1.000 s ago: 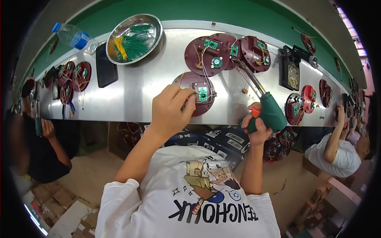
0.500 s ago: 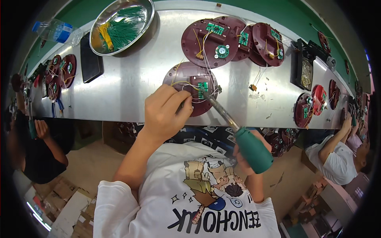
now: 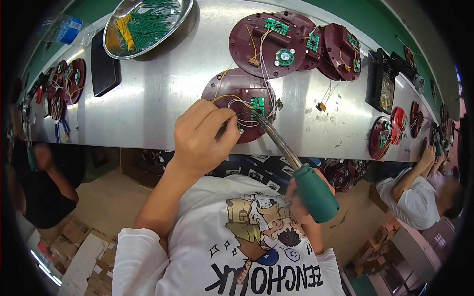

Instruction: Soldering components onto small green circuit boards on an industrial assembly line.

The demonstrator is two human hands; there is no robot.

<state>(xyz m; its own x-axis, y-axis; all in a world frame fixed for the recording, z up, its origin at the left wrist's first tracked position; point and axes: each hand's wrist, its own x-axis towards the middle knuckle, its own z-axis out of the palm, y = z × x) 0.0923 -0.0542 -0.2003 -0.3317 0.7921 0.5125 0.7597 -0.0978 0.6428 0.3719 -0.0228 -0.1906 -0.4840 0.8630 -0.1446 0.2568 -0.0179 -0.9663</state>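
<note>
A round maroon plastic disc [image 3: 222,84] lies in front of me at the table's near edge. It carries a small green circuit board [image 3: 257,104] with thin white and yellow wires [image 3: 228,97] curving off it. My left hand [image 3: 203,137] is closed in a pinch over the disc's left side, with a thin wire at the fingertips running toward the board. My right hand [image 3: 296,196], partly hidden behind the handle, is wrapped round the green handle of a soldering iron [image 3: 316,192]. The iron's metal tip reaches the lower part of the board.
Beyond the disc lie more wired maroon discs [image 3: 269,42], overlapping. A metal bowl [image 3: 185,19] of green and yellow wires stands far left, near a black tray [image 3: 105,74] and a plastic bottle [image 3: 69,30]. A black box [image 3: 377,89] sits right. Co-workers sit at both sides.
The whole view has shifted slightly. The iron's tip stays at the circuit board, and my left fingertips are a little farther left of the board.
</note>
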